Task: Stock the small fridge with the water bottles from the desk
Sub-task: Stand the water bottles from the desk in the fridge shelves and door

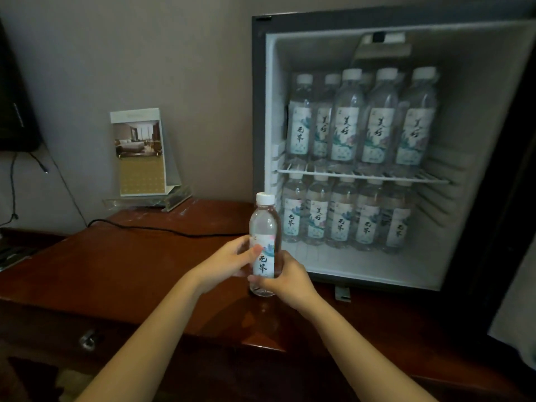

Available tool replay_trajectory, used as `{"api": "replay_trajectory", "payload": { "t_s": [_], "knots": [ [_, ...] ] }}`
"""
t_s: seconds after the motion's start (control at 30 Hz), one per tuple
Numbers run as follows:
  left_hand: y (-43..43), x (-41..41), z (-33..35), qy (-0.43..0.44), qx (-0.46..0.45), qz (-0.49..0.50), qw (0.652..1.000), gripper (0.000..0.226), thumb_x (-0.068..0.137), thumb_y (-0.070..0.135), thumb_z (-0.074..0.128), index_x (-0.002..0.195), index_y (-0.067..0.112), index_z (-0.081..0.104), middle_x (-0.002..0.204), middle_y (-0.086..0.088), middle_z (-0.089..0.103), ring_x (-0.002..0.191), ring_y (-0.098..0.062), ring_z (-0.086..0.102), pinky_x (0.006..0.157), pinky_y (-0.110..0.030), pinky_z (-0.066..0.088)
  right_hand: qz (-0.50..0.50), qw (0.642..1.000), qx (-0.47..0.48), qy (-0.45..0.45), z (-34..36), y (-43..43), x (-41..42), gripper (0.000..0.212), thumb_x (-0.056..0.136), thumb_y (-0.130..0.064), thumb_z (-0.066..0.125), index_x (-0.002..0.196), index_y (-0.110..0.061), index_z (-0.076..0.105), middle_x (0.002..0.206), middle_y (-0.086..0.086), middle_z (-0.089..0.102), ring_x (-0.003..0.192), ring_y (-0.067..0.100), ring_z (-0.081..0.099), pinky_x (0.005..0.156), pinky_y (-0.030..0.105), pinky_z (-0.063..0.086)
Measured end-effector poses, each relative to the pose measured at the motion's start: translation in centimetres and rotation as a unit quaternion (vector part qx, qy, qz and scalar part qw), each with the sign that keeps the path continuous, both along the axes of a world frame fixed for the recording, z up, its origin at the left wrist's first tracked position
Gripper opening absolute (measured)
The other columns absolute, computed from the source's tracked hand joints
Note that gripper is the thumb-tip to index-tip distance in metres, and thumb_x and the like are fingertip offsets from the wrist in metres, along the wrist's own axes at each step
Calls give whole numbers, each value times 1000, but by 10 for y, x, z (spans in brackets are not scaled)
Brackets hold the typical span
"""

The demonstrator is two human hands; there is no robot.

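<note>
A clear water bottle (264, 227) with a white cap and a printed label stands upright over the dark wooden desk (121, 265), just left of the open small fridge (452, 198). My left hand (229, 261) grips its label from the left. My right hand (285, 278) wraps its lower part from the right. Inside the fridge, several bottles (362, 120) stand on the wire shelf (362, 174), and several more bottles (345, 216) stand on the floor below, with bare white floor in front of them.
An acrylic stand with a hotel room card (140, 153) sits at the back of the desk by the wall. A black cable (162, 229) runs across the desk to the fridge. A dark screen edge (14, 111) hangs at far left. A drawer keyhole (88, 339) is below.
</note>
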State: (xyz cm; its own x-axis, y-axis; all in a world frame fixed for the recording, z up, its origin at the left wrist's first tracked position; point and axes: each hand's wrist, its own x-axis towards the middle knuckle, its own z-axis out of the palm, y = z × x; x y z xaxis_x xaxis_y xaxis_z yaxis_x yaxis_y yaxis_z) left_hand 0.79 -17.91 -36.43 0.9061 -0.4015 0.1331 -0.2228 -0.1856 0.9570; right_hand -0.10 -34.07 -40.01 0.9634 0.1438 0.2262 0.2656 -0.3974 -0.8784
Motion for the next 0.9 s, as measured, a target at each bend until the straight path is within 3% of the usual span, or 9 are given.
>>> {"api": "replay_trajectory", "payload": {
  "t_s": [0.1, 0.27, 0.47, 0.53, 0.63, 0.73, 0.9],
  "knots": [
    [-17, 3, 15, -13, -24, -17, 999, 39, 83, 47, 50, 118, 31, 54, 112, 10, 68, 104, -7, 64, 73, -26, 55, -4, 1000, 8, -23, 16, -15, 2, 59, 69, -27, 81, 118, -19, 50, 93, -14, 61, 81, -4, 59, 63, 6, 46],
    [-44, 11, 40, -57, -44, -14, 997, 35, 81, 54, 47, 111, 37, 54, 105, 17, 69, 99, -5, 65, 71, -23, 55, -21, 998, -3, -58, 46, -40, 9, 55, 71, -30, 80, 117, -21, 50, 104, -6, 65, 93, 7, 62, 69, 13, 50],
    [-70, 28, 88, -115, -117, 29, 986, 39, 78, 60, 47, 108, 36, 55, 107, 9, 70, 99, -9, 66, 72, -24, 55, -53, 986, -9, -159, 107, -49, 21, 57, 69, -31, 80, 117, -28, 51, 97, -18, 61, 92, 0, 59, 79, 18, 51],
    [-79, 35, 109, -132, -137, 50, 980, 44, 75, 65, 45, 108, 36, 53, 111, 10, 66, 102, -6, 64, 79, -26, 54, -73, 976, -4, -204, 129, -49, 27, 62, 68, -33, 81, 123, -25, 52, 103, -12, 63, 96, 4, 60, 82, 20, 50],
    [-91, 45, 135, -160, -153, 71, 973, 42, 88, 56, 40, 119, 29, 47, 106, 16, 59, 92, 8, 61, 72, -15, 51, -101, 969, 2, -225, 153, -48, 39, 74, 71, -32, 79, 135, -17, 45, 117, 1, 64, 108, 15, 60, 91, 31, 51],
    [-105, 58, 146, -146, -169, 98, 970, 49, 97, 46, 35, 140, 22, 33, 119, 9, 53, 112, -6, 52, 94, -25, 42, -133, 962, 17, -236, 160, -45, 48, 70, 75, -30, 76, 136, -17, 44, 117, 0, 65, 107, 14, 61, 92, 33, 52],
    [-113, 71, 150, -121, -195, 112, 967, 54, 95, 51, 32, 143, 26, 28, 142, 0, 42, 124, -12, 42, 103, -32, 34, -184, 946, 11, -267, 161, -37, 60, 67, 80, -30, 71, 139, -16, 41, 122, 2, 62, 110, 16, 60, 93, 34, 51]
  ]
}}
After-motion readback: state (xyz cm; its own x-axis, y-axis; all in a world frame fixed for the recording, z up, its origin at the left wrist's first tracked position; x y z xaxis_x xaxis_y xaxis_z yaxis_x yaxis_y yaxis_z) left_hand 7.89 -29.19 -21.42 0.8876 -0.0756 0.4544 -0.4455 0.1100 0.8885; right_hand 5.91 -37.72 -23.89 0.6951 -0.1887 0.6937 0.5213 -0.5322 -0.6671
